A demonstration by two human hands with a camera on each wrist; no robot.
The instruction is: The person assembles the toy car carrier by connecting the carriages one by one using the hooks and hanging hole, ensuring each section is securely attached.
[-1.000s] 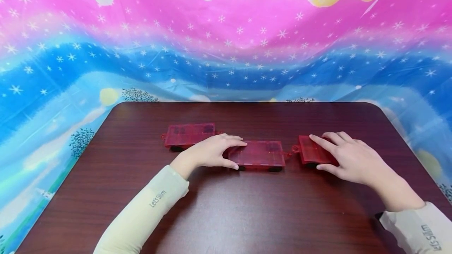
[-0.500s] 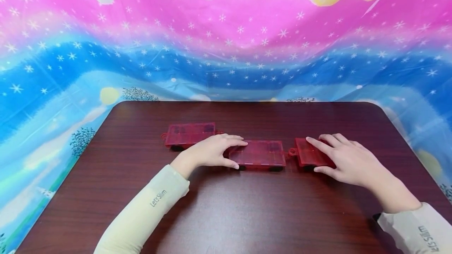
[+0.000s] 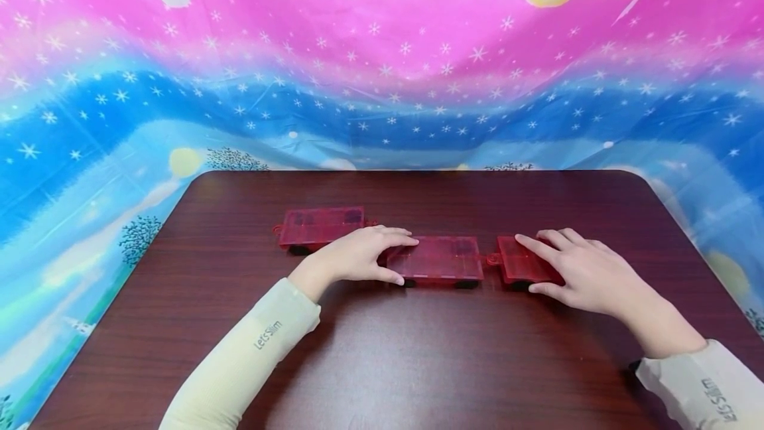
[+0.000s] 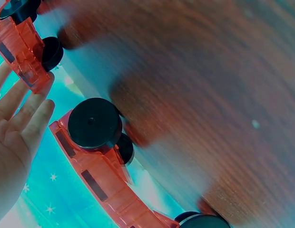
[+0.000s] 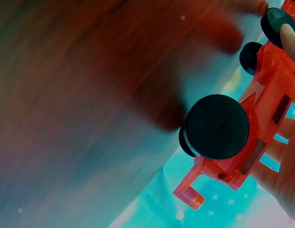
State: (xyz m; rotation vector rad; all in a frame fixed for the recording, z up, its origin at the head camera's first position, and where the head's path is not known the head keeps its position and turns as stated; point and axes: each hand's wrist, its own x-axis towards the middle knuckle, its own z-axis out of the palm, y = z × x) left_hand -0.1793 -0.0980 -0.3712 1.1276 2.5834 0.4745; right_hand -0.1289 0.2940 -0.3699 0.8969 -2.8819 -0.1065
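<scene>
Rightmost car (image 3: 512,261) moved nearer middle car (image 3: 438,259), wrist (image 3: 312,275) overlapping third car (image 3: 322,223)

The head view is bright and evenly lit, its printed backdrop (image 3: 382,38) vivid, with a soft pale glare across the near middle of the desk (image 3: 382,357) and a darker shadow beside the left sleeve (image 3: 245,350). Both wrist views look dimmer and hazier under a teal cast: the red cars (image 4: 114,190) keep fairly clear edges, while the wood grain smears and dark reflections on the desk blur heavily.
</scene>
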